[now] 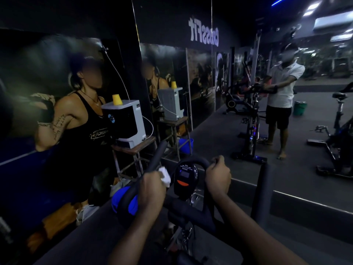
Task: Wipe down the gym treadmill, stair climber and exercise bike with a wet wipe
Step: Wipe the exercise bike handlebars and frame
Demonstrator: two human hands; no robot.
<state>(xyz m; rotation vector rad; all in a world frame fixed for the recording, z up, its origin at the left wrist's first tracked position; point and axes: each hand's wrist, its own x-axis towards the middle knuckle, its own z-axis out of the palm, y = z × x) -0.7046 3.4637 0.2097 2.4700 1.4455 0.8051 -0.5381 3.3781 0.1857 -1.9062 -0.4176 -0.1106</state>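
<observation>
An exercise bike stands right in front of me, its black handlebar [196, 161] looping around a small console [186, 177] with a dark screen and an orange button. My left hand [151, 190] grips the left side of the handlebar with a crumpled white wet wipe [165, 175] pressed under its fingers. My right hand [217, 175] grips the right side of the loop. A blue pad [125, 200] sits on the left bar below my left hand.
A wall mirror [238, 111] ahead reflects me, my bike and a second bike [338, 134]. At the left, a white machine [126, 121] with a yellow cup stands on a wooden stool against a poster wall. A blue bucket [186, 144] sits on the floor.
</observation>
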